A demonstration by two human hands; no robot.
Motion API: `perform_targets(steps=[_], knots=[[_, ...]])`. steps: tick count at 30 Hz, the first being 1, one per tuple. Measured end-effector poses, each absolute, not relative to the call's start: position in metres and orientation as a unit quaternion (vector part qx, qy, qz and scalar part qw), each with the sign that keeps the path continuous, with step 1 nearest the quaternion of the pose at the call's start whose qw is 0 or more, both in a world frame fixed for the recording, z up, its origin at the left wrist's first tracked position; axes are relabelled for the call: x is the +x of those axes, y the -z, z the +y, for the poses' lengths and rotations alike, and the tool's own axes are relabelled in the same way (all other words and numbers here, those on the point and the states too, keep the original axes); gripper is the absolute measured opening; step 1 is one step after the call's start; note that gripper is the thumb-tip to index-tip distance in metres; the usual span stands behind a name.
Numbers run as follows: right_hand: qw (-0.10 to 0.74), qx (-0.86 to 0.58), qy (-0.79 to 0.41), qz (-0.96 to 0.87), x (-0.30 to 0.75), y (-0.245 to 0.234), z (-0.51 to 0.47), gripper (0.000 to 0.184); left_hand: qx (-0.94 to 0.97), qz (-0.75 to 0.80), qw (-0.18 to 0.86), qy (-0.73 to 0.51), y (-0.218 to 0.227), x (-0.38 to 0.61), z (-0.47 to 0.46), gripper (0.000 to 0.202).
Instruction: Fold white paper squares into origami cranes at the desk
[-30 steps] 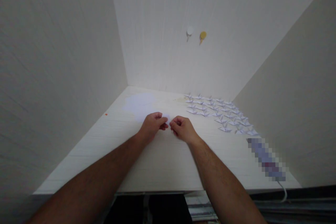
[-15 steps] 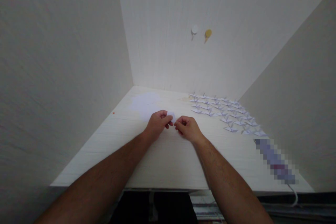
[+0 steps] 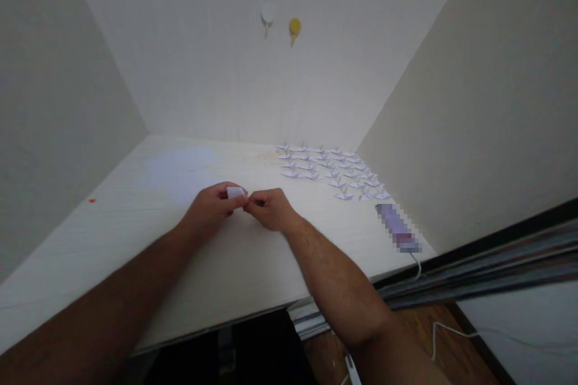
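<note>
A small white piece of paper [image 3: 235, 192] is pinched between the thumb and fingers of my left hand [image 3: 214, 203]. My right hand [image 3: 270, 207] meets it from the right, fingertips closed together at the paper's right edge. Both hands are held over the middle of the white table [image 3: 217, 271]. Several folded white paper cranes [image 3: 332, 163] stand in rows at the back right. Behind my left hand lies a spread of loose white paper sheets [image 3: 178, 169].
A blurred-out, phone-shaped object [image 3: 396, 227] with a white cable [image 3: 418, 266] lies near the right edge. Two round hooks, one white [image 3: 267, 14] and one yellow [image 3: 295, 26], are on the back wall. A small orange bit [image 3: 92, 200] sits at the left. Walls enclose three sides.
The whole view has swung to the right, showing more floor there. My hands have come together, and the paper in my left hand now stands more upright and shows more plainly.
</note>
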State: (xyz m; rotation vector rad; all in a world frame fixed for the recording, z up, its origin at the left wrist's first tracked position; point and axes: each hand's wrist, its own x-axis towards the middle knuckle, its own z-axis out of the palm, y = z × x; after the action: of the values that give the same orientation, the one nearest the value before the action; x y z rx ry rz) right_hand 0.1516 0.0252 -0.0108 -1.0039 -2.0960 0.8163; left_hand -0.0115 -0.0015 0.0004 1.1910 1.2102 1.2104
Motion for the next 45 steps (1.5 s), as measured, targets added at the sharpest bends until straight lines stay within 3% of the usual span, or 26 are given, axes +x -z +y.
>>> perform_targets(steps=[10, 28, 45], knots=[[0.334, -0.351, -0.348, -0.803, 0.153, 0.006, 0.018, 0.027, 0.459, 0.496, 0.518, -0.524, -0.006, -0.006, -0.007, 0.018], [0.326, -0.352, -0.389, -0.787, 0.155, 0.001, 0.020, 0.027, 0.460, 0.496, 0.516, -0.525, -0.006, -0.009, -0.002, 0.020], [0.290, -0.354, -0.396, -0.796, 0.159, 0.001, 0.022, 0.027, 0.578, 0.564, 0.377, -0.454, -0.003, -0.020, 0.002, 0.028]])
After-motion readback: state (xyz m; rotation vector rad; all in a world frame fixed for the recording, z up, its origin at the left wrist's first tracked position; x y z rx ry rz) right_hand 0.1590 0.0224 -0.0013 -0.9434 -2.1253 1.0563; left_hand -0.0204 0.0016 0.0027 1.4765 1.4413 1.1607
